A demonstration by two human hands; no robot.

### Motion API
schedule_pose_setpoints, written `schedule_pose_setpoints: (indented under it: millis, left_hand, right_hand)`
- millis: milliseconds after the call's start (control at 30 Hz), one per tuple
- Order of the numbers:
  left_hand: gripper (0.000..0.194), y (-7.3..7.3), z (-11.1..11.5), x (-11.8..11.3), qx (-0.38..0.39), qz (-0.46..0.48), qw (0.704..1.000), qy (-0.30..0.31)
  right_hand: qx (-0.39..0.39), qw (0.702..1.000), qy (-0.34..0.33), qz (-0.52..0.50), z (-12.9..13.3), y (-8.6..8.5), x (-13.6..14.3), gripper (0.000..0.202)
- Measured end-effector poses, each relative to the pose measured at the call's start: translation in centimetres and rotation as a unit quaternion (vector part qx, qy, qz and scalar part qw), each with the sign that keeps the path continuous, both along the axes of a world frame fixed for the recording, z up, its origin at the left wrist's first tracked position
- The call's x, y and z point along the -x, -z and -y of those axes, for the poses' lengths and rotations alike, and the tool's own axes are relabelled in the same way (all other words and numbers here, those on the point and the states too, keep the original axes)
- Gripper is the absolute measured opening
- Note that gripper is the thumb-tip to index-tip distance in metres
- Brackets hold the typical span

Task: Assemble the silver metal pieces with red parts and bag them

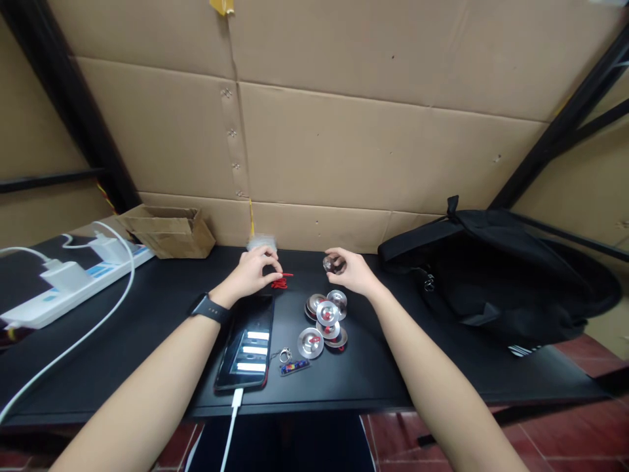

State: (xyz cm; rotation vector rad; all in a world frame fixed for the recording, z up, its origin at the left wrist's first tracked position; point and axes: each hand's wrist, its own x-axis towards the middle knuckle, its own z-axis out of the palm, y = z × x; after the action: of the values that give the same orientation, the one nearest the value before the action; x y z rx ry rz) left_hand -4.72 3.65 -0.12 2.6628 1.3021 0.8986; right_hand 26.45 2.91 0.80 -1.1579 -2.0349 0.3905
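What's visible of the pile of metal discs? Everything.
The pile of metal discs has at least six round, shiny, silvery pieces with rims and contoured centres, several showing red bits there. They overlap loosely, some stacked, on the black table, right of the phone. The right hand is just beyond its far edge, apparently not touching. Lower pieces are partly hidden.

At nine o'clock of the right hand (354, 270), a shiny piece (328, 265) is being partly covered by the grip; at twelve of the left hand (254, 270), a pale blurred object (263, 241) is being partly masked. At the view's six, lower metal discs (343, 338) are being overlapped; at seven, a white cable (232, 419) is being cropped.
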Motion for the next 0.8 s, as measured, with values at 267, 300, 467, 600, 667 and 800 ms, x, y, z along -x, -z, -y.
schedule_pose_setpoints:
  millis: [267,300,467,600,667,800]
  left_hand:
    - [0.008,1.2,-1.0,1.3,0.041,-0.054,0.998,-0.018]
    - [0.008,1.2,-1.0,1.3,0.04,-0.053,0.998,-0.02]
    - [0.012,1.0,-0.7,1.1,0.033,-0.049,0.998,-0.021]
    - [0.01,0.9,-0.5,0.7,0.023,-0.059,0.998,-0.011]
    - [0.01,0.9,-0.3,0.4,0.016,-0.062,0.998,-0.007]
    - [0.01,0.8,0.3,-0.3,-0.002,-0.068,0.998,0.011]
  right_hand:
    - [0.065,0.983,0.07,0.157,-1.5,0.2,-3.9,0.034]
    - [0.07,0.982,0.069,0.161,-1.6,0.2,-4.0,0.033]
    - [0.096,0.98,0.058,0.167,-1.8,0.4,-4.3,0.029]
    - [0.108,0.979,0.046,0.168,-1.8,0.4,-4.6,0.029]
    - [0.118,0.977,0.045,0.17,-1.8,0.4,-4.7,0.03]
    - [0.102,0.973,0.05,0.2,-1.6,0.1,-4.5,0.031]
